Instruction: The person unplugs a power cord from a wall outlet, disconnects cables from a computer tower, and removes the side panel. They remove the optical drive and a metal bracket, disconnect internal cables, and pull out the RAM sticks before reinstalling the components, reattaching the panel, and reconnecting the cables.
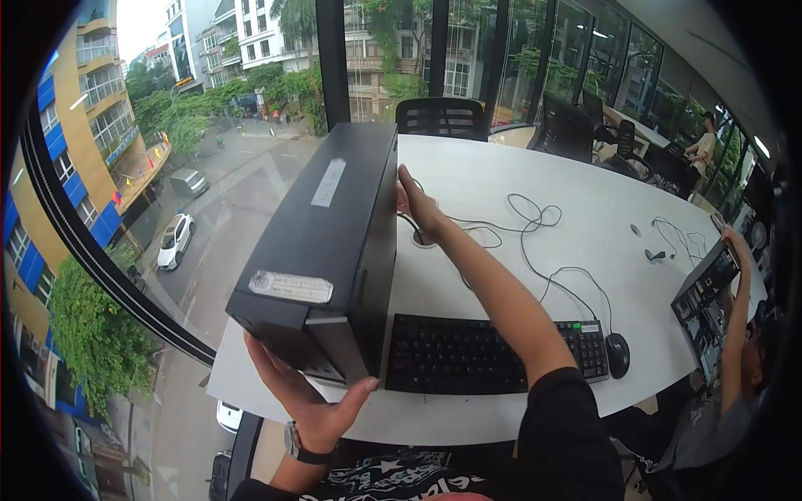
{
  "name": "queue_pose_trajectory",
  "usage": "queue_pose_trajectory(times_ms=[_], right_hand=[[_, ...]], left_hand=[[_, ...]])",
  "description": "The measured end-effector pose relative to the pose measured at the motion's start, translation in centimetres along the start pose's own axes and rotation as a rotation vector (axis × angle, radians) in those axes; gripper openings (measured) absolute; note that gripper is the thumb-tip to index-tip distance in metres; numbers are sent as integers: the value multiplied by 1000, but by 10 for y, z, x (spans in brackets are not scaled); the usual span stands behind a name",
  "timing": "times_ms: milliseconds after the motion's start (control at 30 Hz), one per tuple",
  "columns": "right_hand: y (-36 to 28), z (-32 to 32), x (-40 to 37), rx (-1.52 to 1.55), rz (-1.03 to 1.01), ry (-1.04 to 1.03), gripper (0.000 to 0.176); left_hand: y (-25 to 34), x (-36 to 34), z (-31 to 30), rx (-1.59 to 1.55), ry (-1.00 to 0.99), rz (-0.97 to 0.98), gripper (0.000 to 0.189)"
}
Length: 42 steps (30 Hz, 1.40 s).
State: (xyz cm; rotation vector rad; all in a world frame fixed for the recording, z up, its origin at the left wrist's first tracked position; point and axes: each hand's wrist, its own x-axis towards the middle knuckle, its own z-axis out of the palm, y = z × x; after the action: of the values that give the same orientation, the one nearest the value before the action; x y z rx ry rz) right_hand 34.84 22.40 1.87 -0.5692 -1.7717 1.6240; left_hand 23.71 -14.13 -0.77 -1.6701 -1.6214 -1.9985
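Observation:
A black computer tower [334, 234] stands upright at the left side of the white table [468, 159], with paper labels on its top. My left hand [313, 405], a watch on its wrist, is wrapped round the tower's lower front corner, thumb on one side and fingers on the other. Against the right side near the back rests my right hand [418, 204], its fingers partly hidden by the case. A black keyboard [455, 355] lies just right of the tower, under my right forearm. Beside the keyboard is a black mouse [617, 355].
Loose black cables [535, 219] spread over the table behind the keyboard. At the right edge a co-worker [727, 417] holds an opened computer case [708, 292]. A chair [440, 118] stands behind the table, a window runs along the left, and another person [703, 144] is far back.

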Motion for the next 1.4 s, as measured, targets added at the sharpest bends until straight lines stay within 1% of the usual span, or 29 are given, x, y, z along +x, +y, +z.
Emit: queue_pose_trajectory(times_ms=[33, 100, 133, 167, 233, 300, 333, 400, 467, 500, 533, 567, 600, 633, 667, 733, 767, 800, 833, 867, 1000, 1033, 1100, 1167, 1233, 1267, 1333, 1367, 1400], right_hand=[[5, 3, 10, -2, -7, 0, 75], [10, 14, 23, 393, -19, 4, 78], [12, 14, 26, 266, -58, 4, 77], [13, 15, 33, 261, -71, -6, 77], [19, 16, 41, 458, 191, -25, 78], [23, 13, 40, 452, 158, -51, 78], [26, 11, 41, 438, 137, -49, 74], [32, 9, 38, 423, 136, -48, 70], [31, 11, 35, 444, 48, -8, 70], [29, 14, 32, 447, 52, -18, 70], [27, 15, 27, 425, -12, 19, 71], [25, 16, 22, 404, -73, 60, 72], [24, 20, 17, 446, -9, 120, 76], [18, 27, 7, 449, 6, 119, 76], [7, 37, -5, 462, -14, 170, 77], [-9, 50, -22, 480, -25, 216, 77], [-13, 53, -29, 492, 11, 241, 77], [-15, 56, -34, 503, 48, 265, 77], [-15, 58, -38, 510, 61, 262, 77], [-14, 58, -42, 472, 46, 280, 77], [-9, 58, -48, 476, -16, 358, 72], [-9, 58, -50, 478, -2, 356, 72], [-16, 60, -53, 523, 79, 350, 68], [-14, 63, -52, 522, 56, 359, 67], [-15, 63, -54, 528, 24, 379, 66], [-16, 64, -57, 544, 24, 373, 66], [-9, 65, -63, 561, 40, 369, 66], [-2, 63, -64, 576, 46, 343, 64], [2, 62, -65, 588, 49, 318, 63]], left_hand=[[1, -1, 1, -1, 2, 7, 143], [5, -2, 6, 50, 13, -3, 146], [5, -2, 10, 21, 21, -14, 149], [4, 0, 15, 22, 32, -1, 149], [2, 1, 25, 43, 87, 4, 150], [-4, 1, 28, 100, 101, 22, 150], [-6, -1, 29, 154, 119, 34, 151], [-10, 0, 27, 123, 130, 16, 148], [-19, 7, 20, 94, 154, 2, 145], [-29, 15, 11, 107, 166, 40, 146], [-40, 24, 2, 119, 175, 81, 146], [-54, 31, -8, 72, 187, 85, 143], [-71, 36, -18, 23, 197, 83, 140], [-91, 40, -27, -49, 217, 57, 136], [-101, 50, -35, -152, 210, 11, 134], [-138, 63, -54, -179, 213, 15, 127], [-141, 68, -60, -169, 214, 3, 127], [-142, 71, -64, -209, 179, -71, 124], [-140, 70, -67, -248, 143, -146, 121], [-136, 62, -67, -239, 143, -155, 121], [-105, 37, -47, -240, 179, -142, 84], [-107, 35, -45, -233, 180, -155, 84], [-114, 36, -37, -207, 304, -174, 87], [-112, 46, -33, -125, 314, -132, 90], [-127, 51, -39, -76, 271, -85, 76], [-133, 56, -40, -74, 265, -84, 76], [-145, 67, -43, -198, 281, -133, 82], [-151, 75, -45, -196, 281, -143, 82], [-159, 86, -48, -304, 207, -185, 78]])
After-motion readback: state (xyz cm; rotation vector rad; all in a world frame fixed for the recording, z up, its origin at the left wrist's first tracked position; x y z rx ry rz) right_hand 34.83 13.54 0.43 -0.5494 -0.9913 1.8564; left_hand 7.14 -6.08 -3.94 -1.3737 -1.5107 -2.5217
